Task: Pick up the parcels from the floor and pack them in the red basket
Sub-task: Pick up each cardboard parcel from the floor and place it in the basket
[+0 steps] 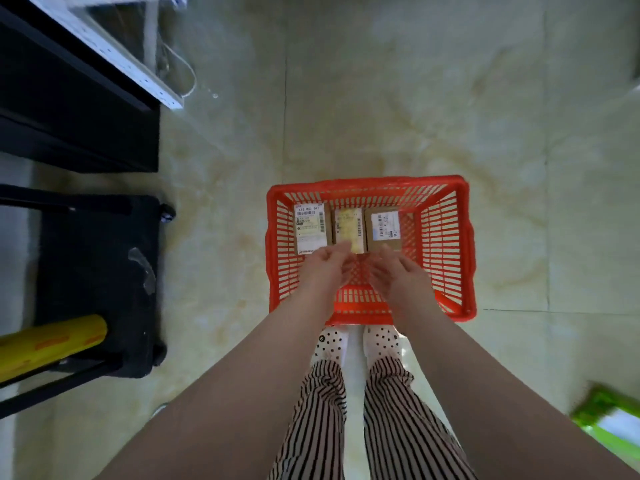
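Observation:
The red basket (446, 237) stands on the tiled floor just beyond my feet. Three brown parcels with white labels lie side by side along its far left part: a left parcel (310, 227), a middle parcel (349, 226) and a right parcel (385, 228). My left hand (327, 268) hovers over the basket, fingers apart, fingertips at the near edge of the middle parcel. My right hand (398, 271) is beside it, fingers spread, holding nothing, just below the right parcel. Whether either hand touches a parcel is unclear.
A black wheeled cart (104, 271) with a yellow roll (52, 344) stands at the left. Dark shelving with a white rail (104, 53) fills the upper left. A green and white object (609, 414) lies blurred at the lower right. Pale floor tiles surround the basket.

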Tool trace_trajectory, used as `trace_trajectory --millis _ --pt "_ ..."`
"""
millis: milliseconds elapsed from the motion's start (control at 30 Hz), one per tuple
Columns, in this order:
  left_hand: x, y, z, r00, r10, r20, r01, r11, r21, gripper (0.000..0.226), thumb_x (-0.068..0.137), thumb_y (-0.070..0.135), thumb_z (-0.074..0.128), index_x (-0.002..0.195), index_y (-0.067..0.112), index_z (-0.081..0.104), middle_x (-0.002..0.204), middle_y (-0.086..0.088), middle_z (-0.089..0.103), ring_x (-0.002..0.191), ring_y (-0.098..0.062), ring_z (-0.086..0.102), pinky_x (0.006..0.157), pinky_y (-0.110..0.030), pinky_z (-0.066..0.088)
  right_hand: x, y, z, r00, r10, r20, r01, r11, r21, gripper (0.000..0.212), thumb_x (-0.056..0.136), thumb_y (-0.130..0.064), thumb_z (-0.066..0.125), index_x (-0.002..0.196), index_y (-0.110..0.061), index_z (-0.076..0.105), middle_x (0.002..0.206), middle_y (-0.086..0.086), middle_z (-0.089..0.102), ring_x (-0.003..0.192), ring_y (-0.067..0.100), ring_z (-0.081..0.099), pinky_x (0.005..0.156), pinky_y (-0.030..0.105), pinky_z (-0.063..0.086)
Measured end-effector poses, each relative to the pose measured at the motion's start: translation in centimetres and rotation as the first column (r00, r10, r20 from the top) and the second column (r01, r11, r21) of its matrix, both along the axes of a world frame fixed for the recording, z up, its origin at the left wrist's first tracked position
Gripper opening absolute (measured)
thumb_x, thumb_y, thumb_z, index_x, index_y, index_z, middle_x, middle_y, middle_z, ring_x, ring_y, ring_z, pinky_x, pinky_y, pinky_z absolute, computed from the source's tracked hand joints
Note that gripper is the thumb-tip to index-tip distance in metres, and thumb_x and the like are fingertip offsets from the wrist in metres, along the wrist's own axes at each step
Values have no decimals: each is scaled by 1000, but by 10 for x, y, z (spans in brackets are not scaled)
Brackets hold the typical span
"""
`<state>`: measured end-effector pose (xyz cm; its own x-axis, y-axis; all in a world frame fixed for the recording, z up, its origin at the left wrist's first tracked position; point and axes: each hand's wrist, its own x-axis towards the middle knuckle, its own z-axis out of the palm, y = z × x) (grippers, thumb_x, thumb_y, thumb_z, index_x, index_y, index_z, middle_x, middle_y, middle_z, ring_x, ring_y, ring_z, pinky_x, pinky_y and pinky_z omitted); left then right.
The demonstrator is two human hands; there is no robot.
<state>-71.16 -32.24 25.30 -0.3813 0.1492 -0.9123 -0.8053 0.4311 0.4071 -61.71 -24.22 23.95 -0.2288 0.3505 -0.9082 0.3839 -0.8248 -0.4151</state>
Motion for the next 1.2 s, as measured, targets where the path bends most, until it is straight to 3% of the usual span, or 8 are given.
trace_trajectory --millis 167,333,467,567,767,1067,1200 --pt "42 51 68 976 -200 -88 205 977 59 18 91 26 62 99 9 65 95 -8 69 85 -17 65 79 -29 54 63 36 70 951 -300 -72 305 950 72 15 94 -25 60 93 -11 64 103 14 66 88 18 64 76 27 53" --pt "112 108 90 933 -341 -118 352 932 89 12 91 22 63 84 13 66 79 -1 68 70 -11 63 65 -22 51 149 67 95 887 -458 -58 461 884 72 21 93 -27 62 98 -7 63 99 14 67 88 23 63 80 31 53" --pt "206 157 93 880 -456 -133 472 871 137 6 87 23 67 85 18 67 85 0 68 81 -13 61 80 -28 49 254 103 97 824 -565 -46 566 817 108 31 90 -31 65 109 -6 64 102 12 70 90 21 67 76 27 54" --pt "276 193 101 856 -503 -117 516 844 148 8 83 27 72 89 22 68 93 0 71 88 -14 64 78 -27 50 332 130 103 766 -643 -24 639 757 138 32 89 -31 66 110 -7 64 102 11 71 91 20 67 74 26 53" --pt "399 266 130 782 -615 -102 621 756 206 12 82 27 73 92 21 70 100 -4 73 91 -17 65 88 -32 51 456 193 130 636 -771 -31 762 620 189 20 89 -30 67 99 -12 65 103 10 71 95 20 67 82 31 54" --pt "486 353 138 699 -705 -119 712 671 207 15 84 21 71 98 16 69 105 -8 70 92 -18 64 93 -35 49 538 265 133 518 -855 -20 838 503 213 26 86 -33 70 101 -11 65 102 8 71 96 21 68 81 30 54" --pt "489 394 126 675 -728 -120 736 656 165 38 84 22 71 117 5 65 102 -10 67 88 -16 61 92 -33 50 546 306 124 497 -868 -5 853 487 188 19 86 -33 70 92 -16 63 104 9 70 97 22 66 81 30 53"
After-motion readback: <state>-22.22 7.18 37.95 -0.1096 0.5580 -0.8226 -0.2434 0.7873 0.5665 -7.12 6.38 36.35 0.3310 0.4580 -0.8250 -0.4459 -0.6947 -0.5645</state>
